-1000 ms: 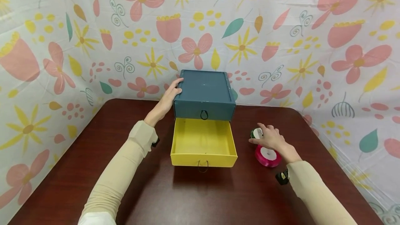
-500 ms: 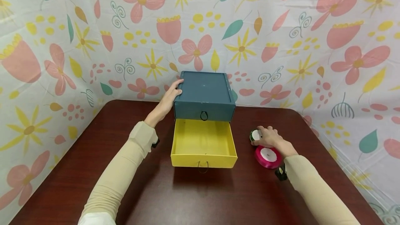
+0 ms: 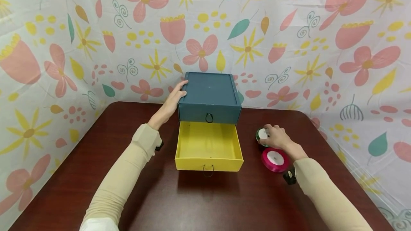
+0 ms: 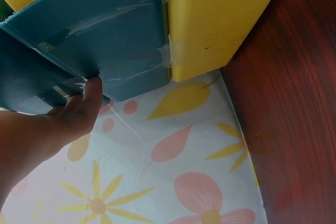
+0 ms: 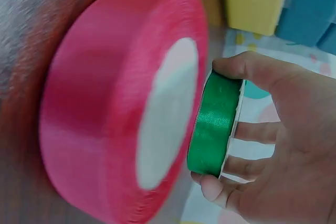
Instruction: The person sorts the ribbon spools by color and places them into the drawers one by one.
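Note:
In the head view, a drawer box has a blue upper drawer (image 3: pixel 209 113) with a dark loop handle and a yellow lower drawer (image 3: pixel 208 149) pulled out with nothing in it. My left hand (image 3: pixel 171 101) rests against the box's upper left edge; the left wrist view shows its fingers touching the blue side. On the right, my right hand (image 3: pixel 279 140) grips a spool of green ribbon (image 5: pixel 216 121) by its rim, thumb on one side and fingers on the other. Close by lies a larger spool of pink ribbon (image 3: pixel 275 160) with a white core.
Everything stands on a dark reddish-brown table (image 3: pixel 154 195). Behind it hangs a flower-patterned cloth (image 3: pixel 205 24), close to the back of the box. The yellow drawer sticks out toward the front, left of the spools.
My right hand has lowered onto the green ribbon spool and its fingers have drawn in to grip it. The left hand, the box and the pink spool have stayed put.

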A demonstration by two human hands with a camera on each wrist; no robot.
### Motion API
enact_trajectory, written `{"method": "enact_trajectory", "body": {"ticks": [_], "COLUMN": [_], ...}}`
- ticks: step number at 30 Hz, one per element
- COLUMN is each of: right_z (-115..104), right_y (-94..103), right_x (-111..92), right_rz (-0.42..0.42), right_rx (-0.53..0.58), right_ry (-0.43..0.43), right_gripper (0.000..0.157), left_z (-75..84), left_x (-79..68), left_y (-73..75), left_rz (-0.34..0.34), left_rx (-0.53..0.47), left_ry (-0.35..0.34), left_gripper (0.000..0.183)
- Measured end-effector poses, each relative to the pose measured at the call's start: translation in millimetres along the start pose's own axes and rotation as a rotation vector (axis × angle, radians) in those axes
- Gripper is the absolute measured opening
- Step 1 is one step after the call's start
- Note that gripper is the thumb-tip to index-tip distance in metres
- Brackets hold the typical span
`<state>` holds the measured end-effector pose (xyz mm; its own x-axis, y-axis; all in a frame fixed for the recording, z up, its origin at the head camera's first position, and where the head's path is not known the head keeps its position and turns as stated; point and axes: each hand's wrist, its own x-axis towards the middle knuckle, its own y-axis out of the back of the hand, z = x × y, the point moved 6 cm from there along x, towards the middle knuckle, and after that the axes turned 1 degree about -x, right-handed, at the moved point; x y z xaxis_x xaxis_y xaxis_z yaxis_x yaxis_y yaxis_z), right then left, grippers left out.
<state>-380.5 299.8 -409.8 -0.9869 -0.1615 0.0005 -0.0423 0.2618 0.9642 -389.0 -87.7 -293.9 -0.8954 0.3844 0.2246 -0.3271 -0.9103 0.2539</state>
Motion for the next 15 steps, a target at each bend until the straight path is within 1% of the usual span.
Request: {"method": "enact_trajectory", "body": {"ticks": [5, 12, 15], "right_z": [-13, -36, -46], "right_y": [13.1, 30.6, 38.2], "right_x": [-5, -18, -26], "right_rz": [0.037, 0.12, 0.137], "right_rx": [0.016, 0.007, 0.019], "right_ry": [0.038, 0.117, 0.137], "right_gripper": [0.07, 0.066, 0.067], "left_z": [-18.0, 6.8, 8.7], "left_x": [11.3, -4.0, -4.7], "left_y": [3.5, -0.9, -1.7], "left_rz": [0.014, -0.011, -0.009], "left_rx": [0.001, 0.001, 0.008], "left_ry": [-0.008, 0.008, 0.005], "left_gripper": [0.056, 0.059, 0.058]}}
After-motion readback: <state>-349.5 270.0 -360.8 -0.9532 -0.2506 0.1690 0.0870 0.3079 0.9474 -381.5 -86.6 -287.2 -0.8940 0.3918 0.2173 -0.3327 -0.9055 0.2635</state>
